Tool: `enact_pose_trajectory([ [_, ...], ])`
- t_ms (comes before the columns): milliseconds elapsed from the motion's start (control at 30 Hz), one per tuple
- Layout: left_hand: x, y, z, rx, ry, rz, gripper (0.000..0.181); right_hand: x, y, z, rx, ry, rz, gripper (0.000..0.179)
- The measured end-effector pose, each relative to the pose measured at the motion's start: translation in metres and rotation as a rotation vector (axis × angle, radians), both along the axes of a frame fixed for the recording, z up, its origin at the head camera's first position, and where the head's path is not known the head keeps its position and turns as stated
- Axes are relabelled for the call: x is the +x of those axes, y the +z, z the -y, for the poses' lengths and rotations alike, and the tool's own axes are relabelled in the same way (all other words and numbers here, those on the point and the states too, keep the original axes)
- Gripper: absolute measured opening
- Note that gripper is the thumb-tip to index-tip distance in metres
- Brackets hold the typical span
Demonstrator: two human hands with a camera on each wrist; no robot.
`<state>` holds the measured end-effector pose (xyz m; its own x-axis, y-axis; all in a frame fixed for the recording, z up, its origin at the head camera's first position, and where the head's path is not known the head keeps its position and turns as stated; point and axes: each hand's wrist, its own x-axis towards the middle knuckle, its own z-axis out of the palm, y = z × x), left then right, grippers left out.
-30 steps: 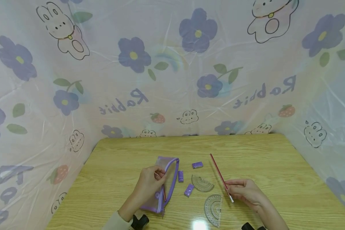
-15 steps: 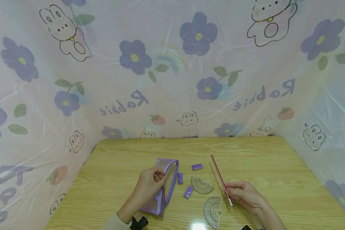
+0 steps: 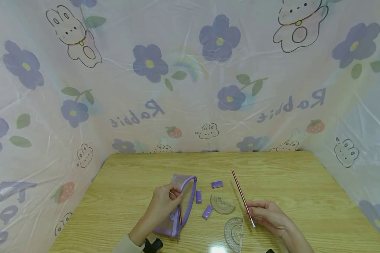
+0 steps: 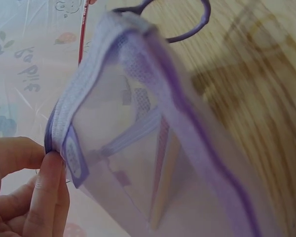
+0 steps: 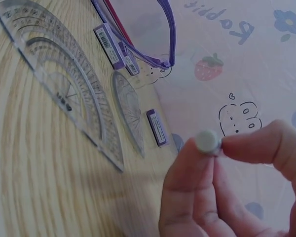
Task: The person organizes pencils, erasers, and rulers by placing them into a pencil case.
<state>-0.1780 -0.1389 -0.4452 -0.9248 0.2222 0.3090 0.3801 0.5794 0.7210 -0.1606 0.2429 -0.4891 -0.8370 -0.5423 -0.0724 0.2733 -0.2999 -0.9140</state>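
Note:
My left hand pinches the rim of a see-through purple mesh pencil case between thumb and fingers. The case's zipped mouth gapes to the right. Through the mesh in the left wrist view, slim pencils show inside. Over to the right, my right hand pinches a red pencil near its silver-tipped end, and the pencil slants up and away to the left. That end shows as a pale round eraser tip between thumb and forefinger in the right wrist view.
Three purple-wrapped erasers, the far one, the one by the case and the nearer one, lie between the hands. Beside them are two clear protractors, one farther and one nearer. A patterned curtain surrounds the wooden table.
The pencil's silver-tipped end has shifted slightly left with my right hand. My left hand keeps its hold on the pencil case. The head view has tilted a little.

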Motion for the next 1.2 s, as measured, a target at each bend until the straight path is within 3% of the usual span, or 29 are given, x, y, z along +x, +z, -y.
enact_pose_trajectory([
  [733,0.002,0.002,-0.001,0.0,-0.007,0.013,0.007,-0.003,-0.001,0.009,0.056,-0.018,-0.008,0.025],
  [1200,0.002,0.004,-0.001,-0.011,0.001,0.017,0.006,-0.001,-0.005,0.016,0.06,0.022,-0.01,0.026],
])
